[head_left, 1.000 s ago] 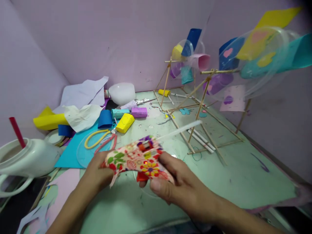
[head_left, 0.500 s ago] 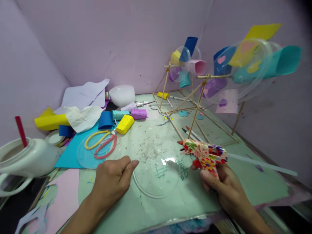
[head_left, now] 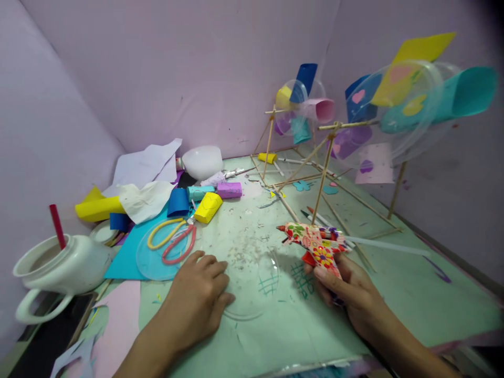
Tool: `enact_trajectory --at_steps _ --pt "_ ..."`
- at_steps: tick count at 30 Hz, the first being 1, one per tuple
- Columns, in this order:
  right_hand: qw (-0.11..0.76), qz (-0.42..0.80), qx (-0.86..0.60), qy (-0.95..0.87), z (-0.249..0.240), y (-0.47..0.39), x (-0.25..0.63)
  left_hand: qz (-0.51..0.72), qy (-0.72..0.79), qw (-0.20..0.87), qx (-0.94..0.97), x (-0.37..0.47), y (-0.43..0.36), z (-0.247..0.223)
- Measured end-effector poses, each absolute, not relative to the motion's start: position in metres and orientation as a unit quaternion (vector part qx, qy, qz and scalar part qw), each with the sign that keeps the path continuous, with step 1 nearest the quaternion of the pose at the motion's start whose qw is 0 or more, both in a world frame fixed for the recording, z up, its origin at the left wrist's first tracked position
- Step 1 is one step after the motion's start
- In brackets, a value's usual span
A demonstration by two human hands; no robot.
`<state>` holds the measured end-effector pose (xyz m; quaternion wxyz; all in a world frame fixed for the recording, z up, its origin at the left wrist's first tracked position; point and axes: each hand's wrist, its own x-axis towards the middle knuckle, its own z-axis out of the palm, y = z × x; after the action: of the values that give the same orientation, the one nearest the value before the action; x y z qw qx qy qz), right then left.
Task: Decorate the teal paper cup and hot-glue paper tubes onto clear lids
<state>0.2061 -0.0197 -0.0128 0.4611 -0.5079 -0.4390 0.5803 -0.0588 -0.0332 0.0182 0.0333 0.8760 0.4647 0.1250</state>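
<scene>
My right hand (head_left: pixel 346 294) is wrapped round the grip of a flower-patterned glue gun (head_left: pixel 315 244), its orange nozzle pointing left. A long translucent glue stick (head_left: pixel 394 245) sticks out of its back end. On the left, my left hand (head_left: pixel 202 294) lies palm down on the table with its fingers apart. Its thumb is at the edge of a clear plastic lid (head_left: pixel 246 316), only part of which shows. Just beyond that hand are scissors (head_left: pixel 179 247) with one yellow and one red handle loop, resting on another clear disc (head_left: pixel 147 257).
Two stick frames with paper-bladed wheels stand at right, the nearer wheel (head_left: pixel 413 110) reaching high. Paper rolls, among them a yellow roll (head_left: pixel 208 207), lie left of centre. A white teapot-like pot (head_left: pixel 74 268) holds a red stick at far left. Walls enclose the table.
My left hand has turned from a closed fist to a flatter, palm-down hand with fingers apart. The glue gun has shifted slightly left. The view has swung a little.
</scene>
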Motion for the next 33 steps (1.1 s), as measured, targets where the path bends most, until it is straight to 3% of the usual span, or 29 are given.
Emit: enact_trajectory --at_steps 5,7,10,18,20,24,27,29,33 --pt "0.447 0.564 -0.523 -0.457 -0.014 -0.023 0.208 0.309 0.616 -0.011 0.725 -0.079 -0.003 0.025" --pt "0.434 0.548 -0.535 -0.475 -0.015 -0.023 0.209 0.25 0.731 0.013 0.635 -0.081 0.017 0.032" --pt "0.416 0.522 -0.543 -0.51 -0.017 -0.023 0.211 0.188 0.772 0.025 0.607 -0.079 0.046 0.035" --pt "0.434 0.537 -0.544 -0.477 -0.009 -0.025 0.205 0.23 0.762 0.038 0.604 -0.077 0.059 0.02" --pt "0.434 0.537 -0.543 -0.477 -0.008 -0.024 0.205 0.309 0.771 0.114 0.546 -0.078 0.054 0.027" --pt "0.444 0.516 -0.543 -0.492 -0.01 -0.023 0.206 0.489 0.682 0.405 0.363 -0.077 0.038 0.044" --pt "0.451 0.514 -0.546 -0.483 -0.014 -0.022 0.207 0.511 0.575 0.583 0.261 -0.072 0.026 0.046" --pt "0.454 0.524 -0.546 -0.47 -0.014 -0.021 0.207 0.506 0.522 0.658 0.197 -0.067 0.021 0.043" --pt "0.454 0.559 -0.526 -0.452 0.006 -0.01 0.2 0.479 0.504 0.701 0.158 -0.056 0.016 0.035"
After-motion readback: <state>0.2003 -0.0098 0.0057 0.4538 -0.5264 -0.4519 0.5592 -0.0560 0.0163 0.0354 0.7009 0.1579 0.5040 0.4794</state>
